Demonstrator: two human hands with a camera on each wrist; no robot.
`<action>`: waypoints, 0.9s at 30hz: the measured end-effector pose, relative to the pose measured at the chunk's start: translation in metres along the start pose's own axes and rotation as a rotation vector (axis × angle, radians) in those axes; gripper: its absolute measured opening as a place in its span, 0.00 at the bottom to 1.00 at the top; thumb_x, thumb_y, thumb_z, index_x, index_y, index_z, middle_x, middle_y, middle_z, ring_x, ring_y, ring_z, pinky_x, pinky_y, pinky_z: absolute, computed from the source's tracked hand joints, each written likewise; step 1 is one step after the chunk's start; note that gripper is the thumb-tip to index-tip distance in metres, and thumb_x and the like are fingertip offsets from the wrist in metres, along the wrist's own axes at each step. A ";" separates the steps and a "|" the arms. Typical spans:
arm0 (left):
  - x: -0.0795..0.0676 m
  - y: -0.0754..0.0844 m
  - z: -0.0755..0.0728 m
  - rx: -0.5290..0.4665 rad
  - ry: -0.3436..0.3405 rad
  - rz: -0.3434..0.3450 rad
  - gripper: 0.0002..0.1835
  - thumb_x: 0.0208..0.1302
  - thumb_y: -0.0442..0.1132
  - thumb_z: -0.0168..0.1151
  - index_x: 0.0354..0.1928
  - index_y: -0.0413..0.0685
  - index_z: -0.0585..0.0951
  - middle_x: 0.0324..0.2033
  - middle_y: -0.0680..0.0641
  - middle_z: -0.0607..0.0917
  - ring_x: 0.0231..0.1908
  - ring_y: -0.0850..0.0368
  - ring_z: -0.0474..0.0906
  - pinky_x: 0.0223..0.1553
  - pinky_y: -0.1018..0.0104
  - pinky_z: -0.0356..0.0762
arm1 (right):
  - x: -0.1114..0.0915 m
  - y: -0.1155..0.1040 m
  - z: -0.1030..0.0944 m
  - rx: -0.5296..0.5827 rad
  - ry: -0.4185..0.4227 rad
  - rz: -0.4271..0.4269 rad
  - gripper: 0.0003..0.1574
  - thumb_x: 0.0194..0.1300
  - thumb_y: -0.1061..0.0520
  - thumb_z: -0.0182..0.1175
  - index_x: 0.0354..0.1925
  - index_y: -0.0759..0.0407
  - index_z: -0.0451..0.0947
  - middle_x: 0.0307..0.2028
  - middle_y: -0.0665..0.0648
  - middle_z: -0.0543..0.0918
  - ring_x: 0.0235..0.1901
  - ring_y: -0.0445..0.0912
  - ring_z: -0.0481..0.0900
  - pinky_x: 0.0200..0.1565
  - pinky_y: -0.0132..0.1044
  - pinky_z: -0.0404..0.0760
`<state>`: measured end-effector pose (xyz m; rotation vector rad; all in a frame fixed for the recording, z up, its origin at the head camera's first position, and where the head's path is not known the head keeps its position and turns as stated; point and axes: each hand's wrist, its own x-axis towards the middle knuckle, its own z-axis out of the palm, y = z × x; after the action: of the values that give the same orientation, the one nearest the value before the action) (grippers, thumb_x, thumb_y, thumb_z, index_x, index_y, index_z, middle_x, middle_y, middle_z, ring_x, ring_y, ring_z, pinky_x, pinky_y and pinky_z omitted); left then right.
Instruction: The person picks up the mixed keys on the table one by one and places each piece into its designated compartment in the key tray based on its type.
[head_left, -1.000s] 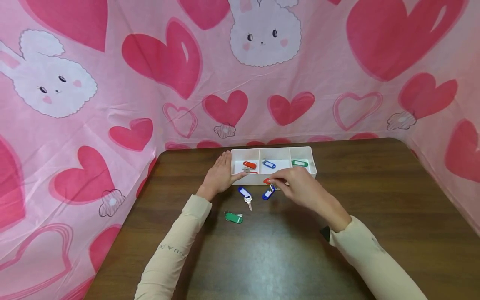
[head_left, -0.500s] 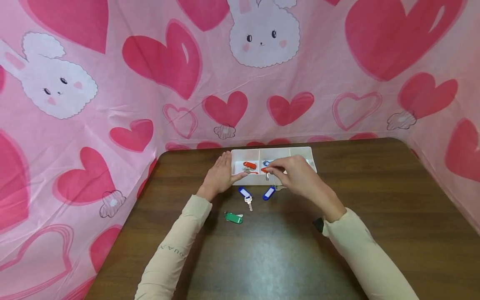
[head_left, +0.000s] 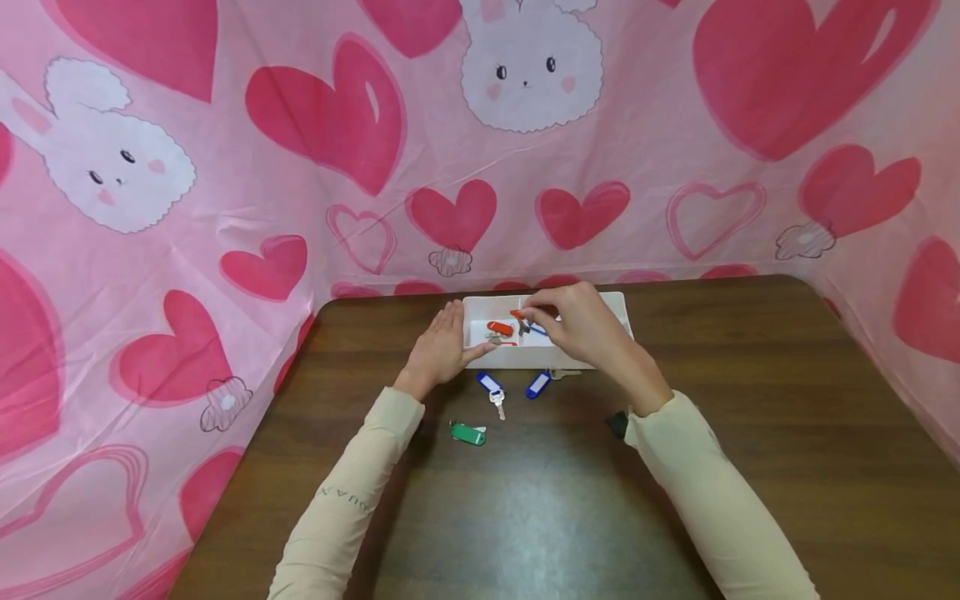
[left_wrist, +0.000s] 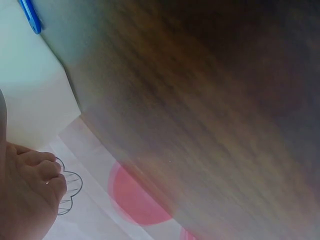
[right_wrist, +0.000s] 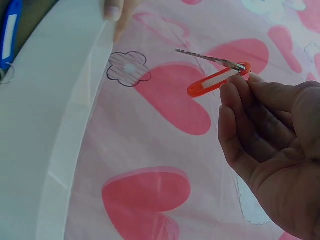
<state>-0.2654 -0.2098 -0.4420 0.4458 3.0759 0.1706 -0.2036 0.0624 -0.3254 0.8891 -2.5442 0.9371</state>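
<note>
A white three-compartment tray (head_left: 517, 358) stands near the far edge of the table. Along its left end lies my left hand (head_left: 435, 348), fingers straight, thumb reaching over the front rim. My right hand (head_left: 581, 323) is over the tray, near the divider between the left and middle compartments. Between thumb and fingertips it pinches a red key tag (right_wrist: 215, 84), with a key (right_wrist: 207, 58) hanging off its ring in the right wrist view. Red key tags (head_left: 500, 329) with keys lie in the left compartment. A blue tag (head_left: 537, 330) shows in the middle one; my right hand hides most of the right compartment.
In front of the tray lie two blue key tags, one (head_left: 490, 383) with its key pointing toward me, the other (head_left: 537, 385) with its key to the right. Nearer to me is a green key tag (head_left: 468, 434). A pink patterned cloth (head_left: 645, 150) hangs behind the wooden table.
My right hand has lifted the red key tag from beside the blue one in front of the tray and carried it up and away over the tray. My left hand has stayed still.
</note>
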 end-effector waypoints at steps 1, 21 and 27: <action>0.000 0.000 0.000 -0.003 0.000 -0.001 0.61 0.69 0.78 0.46 0.84 0.37 0.45 0.84 0.38 0.50 0.85 0.41 0.45 0.84 0.50 0.49 | 0.002 0.000 0.000 -0.002 0.000 0.002 0.13 0.67 0.58 0.72 0.49 0.61 0.91 0.37 0.58 0.93 0.34 0.50 0.85 0.42 0.43 0.90; 0.002 -0.002 0.001 0.020 0.018 0.011 0.62 0.68 0.79 0.47 0.83 0.34 0.47 0.83 0.35 0.54 0.84 0.40 0.48 0.84 0.50 0.50 | 0.035 -0.002 0.004 0.033 -0.056 0.061 0.12 0.71 0.56 0.68 0.49 0.59 0.91 0.36 0.58 0.93 0.31 0.49 0.81 0.37 0.38 0.83; 0.002 -0.001 0.000 0.021 0.018 0.017 0.62 0.68 0.79 0.47 0.83 0.34 0.48 0.83 0.35 0.55 0.84 0.40 0.49 0.84 0.50 0.51 | 0.047 -0.004 0.002 0.058 -0.087 0.080 0.12 0.73 0.55 0.67 0.47 0.60 0.91 0.31 0.58 0.91 0.27 0.48 0.78 0.32 0.36 0.78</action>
<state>-0.2676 -0.2103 -0.4422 0.4733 3.0954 0.1432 -0.2373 0.0370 -0.3039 0.8677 -2.6562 1.0222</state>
